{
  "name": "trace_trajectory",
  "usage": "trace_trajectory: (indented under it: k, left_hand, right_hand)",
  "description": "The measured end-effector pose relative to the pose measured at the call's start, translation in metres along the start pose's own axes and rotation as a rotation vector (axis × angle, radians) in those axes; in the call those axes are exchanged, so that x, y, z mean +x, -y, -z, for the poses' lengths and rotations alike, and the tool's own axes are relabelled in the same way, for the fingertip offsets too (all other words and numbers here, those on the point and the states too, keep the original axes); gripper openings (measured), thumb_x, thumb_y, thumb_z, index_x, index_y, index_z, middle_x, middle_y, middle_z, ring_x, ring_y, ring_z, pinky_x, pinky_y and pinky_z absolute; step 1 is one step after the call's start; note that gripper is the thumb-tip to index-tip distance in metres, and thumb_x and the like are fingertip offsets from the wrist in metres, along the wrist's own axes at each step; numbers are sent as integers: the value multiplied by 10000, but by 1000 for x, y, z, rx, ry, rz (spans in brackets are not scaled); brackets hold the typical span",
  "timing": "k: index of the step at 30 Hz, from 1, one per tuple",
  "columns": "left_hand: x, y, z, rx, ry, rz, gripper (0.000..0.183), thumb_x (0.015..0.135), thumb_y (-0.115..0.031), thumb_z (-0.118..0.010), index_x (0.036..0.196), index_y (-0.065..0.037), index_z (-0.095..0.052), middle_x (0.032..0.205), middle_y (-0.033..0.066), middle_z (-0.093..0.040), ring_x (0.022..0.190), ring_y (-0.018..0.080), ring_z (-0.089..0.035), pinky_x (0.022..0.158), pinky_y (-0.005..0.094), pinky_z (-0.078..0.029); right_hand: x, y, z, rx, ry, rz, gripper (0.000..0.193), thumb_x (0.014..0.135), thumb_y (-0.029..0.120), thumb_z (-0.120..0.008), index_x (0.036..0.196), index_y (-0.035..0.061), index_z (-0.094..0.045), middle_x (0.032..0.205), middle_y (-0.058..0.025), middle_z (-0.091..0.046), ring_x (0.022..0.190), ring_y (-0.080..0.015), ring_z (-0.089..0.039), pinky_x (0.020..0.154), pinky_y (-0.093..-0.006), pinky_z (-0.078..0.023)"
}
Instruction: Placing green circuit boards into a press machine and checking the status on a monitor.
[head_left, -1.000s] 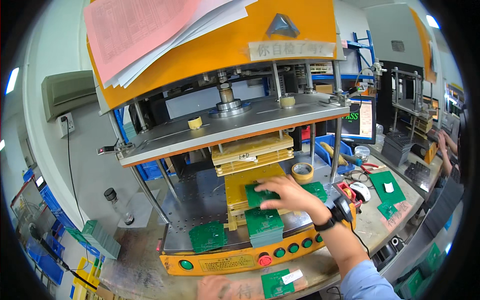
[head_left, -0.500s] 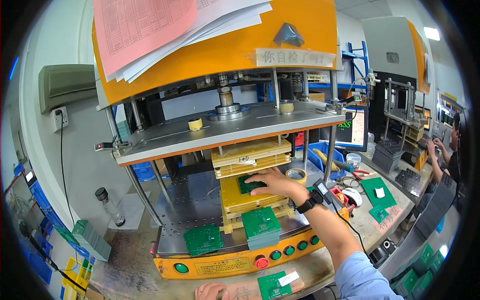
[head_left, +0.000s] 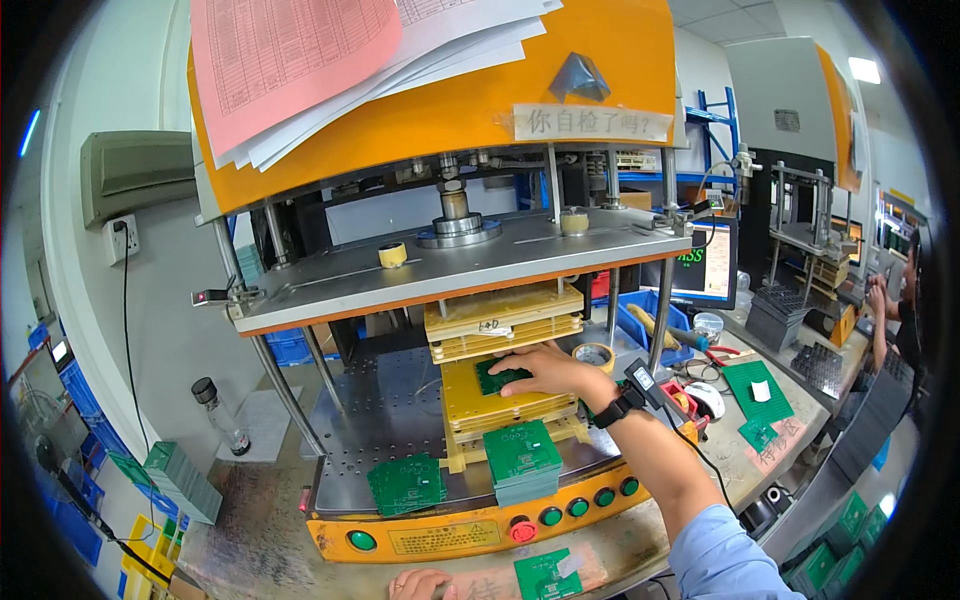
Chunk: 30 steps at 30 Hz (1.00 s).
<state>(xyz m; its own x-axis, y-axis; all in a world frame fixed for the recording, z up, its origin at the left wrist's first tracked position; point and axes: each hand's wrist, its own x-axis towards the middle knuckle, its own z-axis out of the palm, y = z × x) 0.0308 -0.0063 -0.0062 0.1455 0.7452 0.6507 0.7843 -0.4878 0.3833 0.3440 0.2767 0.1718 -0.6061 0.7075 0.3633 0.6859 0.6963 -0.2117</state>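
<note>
My right hand (head_left: 545, 370) reaches into the press from the right. Its thumb and fingers span the near and far edges of a small green circuit board (head_left: 492, 378) on the yellow layered fixture (head_left: 470, 405); part of the board is hidden under the hand. Above it hangs the matching yellow upper fixture (head_left: 500, 335). At the bottom edge, my left hand (head_left: 420, 584) rests with its fingers stretched out on the bench, partly cut off. A stack of green boards (head_left: 523, 455) stands just before the fixture, with more loose boards (head_left: 405, 485) to its left.
A green board (head_left: 548, 574) with a pale label lies on the front bench. Green buttons (head_left: 578, 507) and a red button (head_left: 522, 529) line the press front. A tape roll (head_left: 593, 356) sits right of the fixture. Another person's arm (head_left: 880, 310) shows at far right.
My right hand stays at the board on the fixture, almost unmoved. My left hand keeps its place. The other person's hands at far right have shifted.
</note>
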Motion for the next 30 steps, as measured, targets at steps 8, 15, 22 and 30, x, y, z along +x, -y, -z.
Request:
trace_trajectory:
  k: [8, 15, 22, 30]
  left_hand:
    - [3, 12, -5, -169, 5, 161, 152, 874, -181, -670, 960, -58, -651, 1006, 157, -627, 997, 372, -551, 905, 457, -434]
    - [10, 17, 28, 312, -27, 232, 399, 887, -234, -653, 1214, -40, -531, 1254, 201, -555, 1178, 444, -434, 1035, 549, -325]
    - [57, 13, 50, 261, -120, -30, 547, 846, -276, -718, 1304, -50, -522, 1355, 189, -530, 1244, 412, -450, 1050, 526, -332]
    - [176, 39, 22, 308, 316, -182, 916, 763, -667, -688, 1445, -106, -443, 1469, 165, -471, 1391, 323, -400, 1135, 639, -217]
  right_hand:
    - [-25, 29, 3, -88, -34, -6, 629, 876, 606, -621, 1349, 192, -604, 1453, -125, -498, 1389, -347, -378, 1159, -488, -187]
    - [-121, 148, 4, -260, -240, 259, 582, 859, 506, -662, 1250, 80, -603, 1257, -95, -601, 1198, -268, -542, 1004, -431, -406]
    - [-125, 152, -3, -267, -183, 272, 576, 809, 458, -717, 1218, 68, -605, 1184, -81, -620, 1123, -247, -568, 924, -356, -441]
    - [-128, 153, 5, -288, -127, 243, 584, 817, 438, -724, 1254, 73, -595, 1259, -93, -603, 1156, -264, -567, 918, -369, -466]
